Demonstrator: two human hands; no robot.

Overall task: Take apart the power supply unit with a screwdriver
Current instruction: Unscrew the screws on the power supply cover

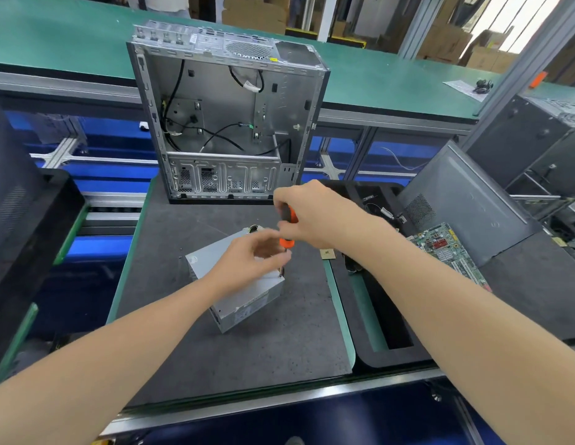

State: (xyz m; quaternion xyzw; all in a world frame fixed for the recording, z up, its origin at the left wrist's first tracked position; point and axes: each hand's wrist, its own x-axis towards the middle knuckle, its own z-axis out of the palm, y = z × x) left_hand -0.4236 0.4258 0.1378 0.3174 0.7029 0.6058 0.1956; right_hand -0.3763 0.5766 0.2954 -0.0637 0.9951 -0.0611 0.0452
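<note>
Cables [215, 136] lay inside the case [151, 107] on the counter [247, 348]; right fingers [287, 229] clamped the screwdriver [291, 216], left fingers [279, 256] pinched its shaft

The power supply unit [244, 300] is bare grey sheet metal with a dull satin sheen. The screwdriver [287, 226] has an orange and black plastic handle, slightly glossy. The mat [247, 354] beneath is dark, matt, speckled and rough-looking. The computer case [215, 101] is stamped, perforated bare metal. The side panel [466, 200] is smooth grey metal, softly sheened.
</note>
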